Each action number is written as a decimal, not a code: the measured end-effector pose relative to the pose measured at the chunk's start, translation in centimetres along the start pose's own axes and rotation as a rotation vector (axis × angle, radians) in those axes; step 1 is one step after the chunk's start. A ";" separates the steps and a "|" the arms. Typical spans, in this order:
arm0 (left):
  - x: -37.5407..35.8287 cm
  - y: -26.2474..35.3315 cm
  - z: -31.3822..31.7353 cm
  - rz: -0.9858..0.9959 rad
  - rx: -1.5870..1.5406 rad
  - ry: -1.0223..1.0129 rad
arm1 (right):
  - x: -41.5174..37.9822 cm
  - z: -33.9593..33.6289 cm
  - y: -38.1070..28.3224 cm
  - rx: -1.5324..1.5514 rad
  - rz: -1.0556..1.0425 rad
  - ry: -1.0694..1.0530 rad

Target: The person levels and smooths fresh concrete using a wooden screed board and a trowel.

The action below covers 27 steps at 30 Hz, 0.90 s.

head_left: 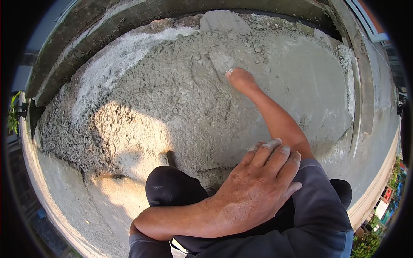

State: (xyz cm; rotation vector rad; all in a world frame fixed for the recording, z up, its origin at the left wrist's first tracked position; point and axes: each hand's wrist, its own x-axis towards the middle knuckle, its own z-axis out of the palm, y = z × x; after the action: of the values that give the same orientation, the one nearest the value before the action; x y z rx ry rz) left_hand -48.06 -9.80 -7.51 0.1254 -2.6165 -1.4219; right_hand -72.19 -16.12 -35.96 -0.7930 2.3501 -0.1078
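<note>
Wet grey concrete spreads before me, lumpy on the left and smoother on the right. My right hand is stretched far out over it, fingers closed. Just beyond the fingers lies a flat, cement-smeared blade that looks like a trowel; its handle is hidden in the fist. Across my right arm, near the elbow, rests my left hand, back upward, with the fingers extended and slightly apart. Nothing shows in it. Pale cement dust marks its fingertips.
A low concrete wall curves around the far side. Dry whitish powder covers the back left. On the right runs a long narrow strip. My knee is close to the concrete, beside a short dark stick-like piece.
</note>
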 end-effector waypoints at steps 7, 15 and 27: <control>0.1 -0.1 0.5 -0.005 0.069 -0.044 | -1.2 -2.7 0.1 -0.032 -0.019 -0.106; 0.8 0.8 1.6 0.021 0.010 -0.082 | 4.5 -5.7 -1.9 0.077 0.053 0.001; 0.4 0.2 -0.9 -0.090 0.053 0.019 | 4.5 -6.7 3.7 0.083 0.127 -0.047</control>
State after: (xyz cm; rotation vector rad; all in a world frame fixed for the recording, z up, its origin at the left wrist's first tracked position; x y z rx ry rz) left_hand -48.27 -10.54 -6.81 0.2651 -2.6657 -1.3718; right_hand -80.89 -16.43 -34.17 -0.5989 2.3288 -0.1309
